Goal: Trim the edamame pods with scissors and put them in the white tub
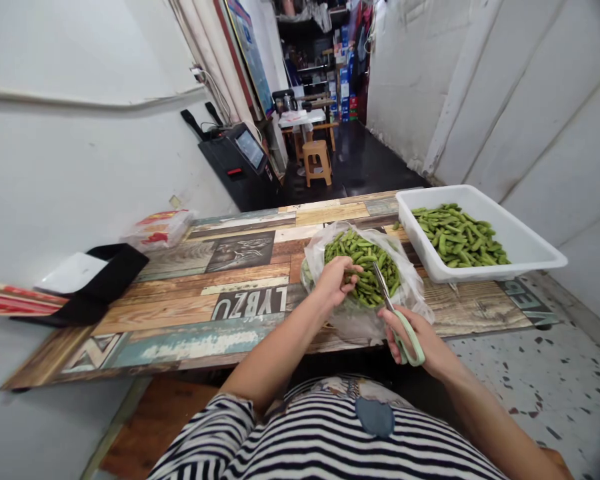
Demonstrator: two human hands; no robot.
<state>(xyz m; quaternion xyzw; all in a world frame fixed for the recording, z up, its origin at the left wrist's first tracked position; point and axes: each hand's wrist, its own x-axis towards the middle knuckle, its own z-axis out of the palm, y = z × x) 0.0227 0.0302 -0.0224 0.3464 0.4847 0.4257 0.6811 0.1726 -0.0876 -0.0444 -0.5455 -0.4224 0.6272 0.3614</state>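
Note:
A clear plastic bag (410, 280), its mouth spread wide, lies on the table full of green edamame pods (367, 287). My left hand (337, 279) is over the left side of the pile, fingers curled, and seems to pinch an edamame pod (364, 259) that points toward the scissors. My right hand (415, 340) grips scissors with pale green handles (411, 340), at the bag's near right edge. Their metal blades (383, 287) reach over the pods, tips near my left fingertips. To the right, a white plastic tub (500, 270) holds more edamame pods (455, 233).
The wood-patterned table (250, 273) runs across in front of me. On its left are a plastic-wrapped packet (157, 230) and a black holder (117, 267). A black touchscreen machine (240, 160) stands behind. Further back are a stool (317, 160) and a small white table (303, 119).

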